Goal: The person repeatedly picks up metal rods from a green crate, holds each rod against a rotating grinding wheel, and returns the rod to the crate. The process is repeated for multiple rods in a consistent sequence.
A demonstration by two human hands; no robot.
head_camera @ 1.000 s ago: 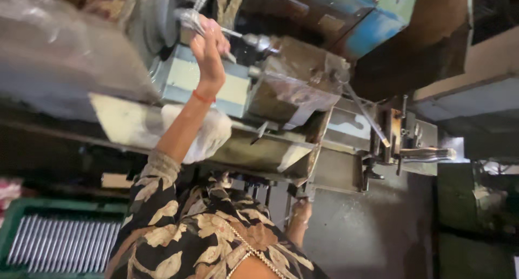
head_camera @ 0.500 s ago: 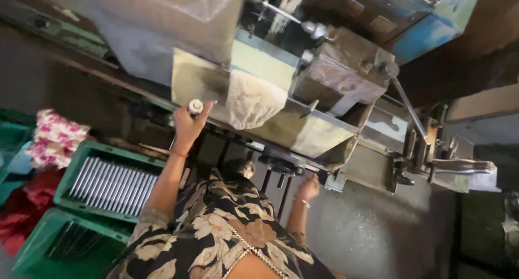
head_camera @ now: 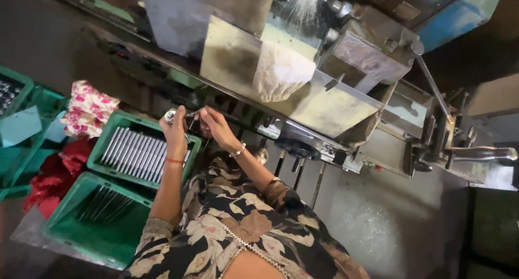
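holding a short shiny metal rod (head_camera: 172,117), the left hand (head_camera: 175,132) has its fingers curled tight around the shaft, with the rounded end sticking out above the fist. a red thread bracelet sits on that wrist. the right hand (head_camera: 216,126) is just beside it, fingers bent and pinched together at the other end of the rod; whether they grip the rod itself or a smaller piece on it, cannot tell. a thin pale bangle is on the right wrist.

both hands are raised over the near edge of a green plastic crate (head_camera: 111,128) filled with a row of similar metal rods (head_camera: 135,153) lying side by side. a second green crate (head_camera: 81,236) sits just in front of it, closer to the person, with a few darker rods lying in its bottom. a flowered cloth (head_camera: 89,108) and a red cloth (head_camera: 54,176) lie to the left of the crates, touching them.

behind the hands stands a grey machine (head_camera: 324,103), with a tilted metal tray and a white cloth (head_camera: 281,73) draped over its edge. a long lever (head_camera: 478,153) with a handle sticks out at far right. sleeves are dark with a pale leaf print.
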